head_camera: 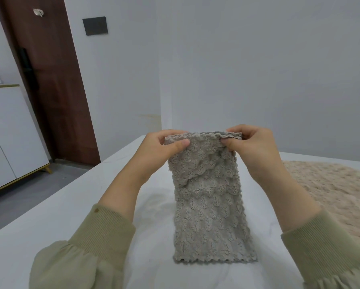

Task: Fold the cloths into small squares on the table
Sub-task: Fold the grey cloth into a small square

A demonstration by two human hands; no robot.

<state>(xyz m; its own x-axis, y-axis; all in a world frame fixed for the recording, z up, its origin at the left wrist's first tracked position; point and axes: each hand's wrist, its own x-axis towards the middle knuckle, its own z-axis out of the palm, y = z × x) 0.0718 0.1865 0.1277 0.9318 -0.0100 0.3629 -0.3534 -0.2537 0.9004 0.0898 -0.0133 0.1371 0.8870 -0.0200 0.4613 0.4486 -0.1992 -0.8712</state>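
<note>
L hand (164,148) & R hand (254,149) each pinch a top corner of the grey cloth (208,205), thumb vs fingers, holding the folded strip up at centre w/ its bottom edge on the table (70,205) toward 6 o'clock; beige cloth (333,195) lies at 3 o'clock.

Far face of grey cloth (208,205) hidden. Fingers of left hand (160,149) and right hand (256,147) partly hidden behind its top edge. Beige cloth (331,195) cut off by right edge, partly behind right forearm (295,195). Pale object (38,12) on door (49,80) too blurred to identify.
</note>
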